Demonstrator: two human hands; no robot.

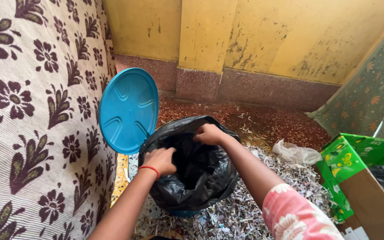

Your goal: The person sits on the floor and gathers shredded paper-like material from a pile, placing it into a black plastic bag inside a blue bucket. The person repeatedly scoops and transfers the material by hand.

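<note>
A black bin bag (203, 186) lines a round bin on the floor, draped over its rim. My left hand (161, 160), with a red thread at the wrist, grips the bag's near left edge. At the far edge of the opening, my right hand (209, 133) pinches the bag. The bin's blue round lid (128, 110) stands upright, hinged open at the left, leaning against a patterned cloth.
Shredded paper (263, 200) covers the floor around the bin. A white plastic bag (295, 153) lies to the right. A green cardboard box (356, 178) with a black bag inside stands at the right. A floral bedspread (32, 111) hangs on the left; yellow walls (254, 35) behind.
</note>
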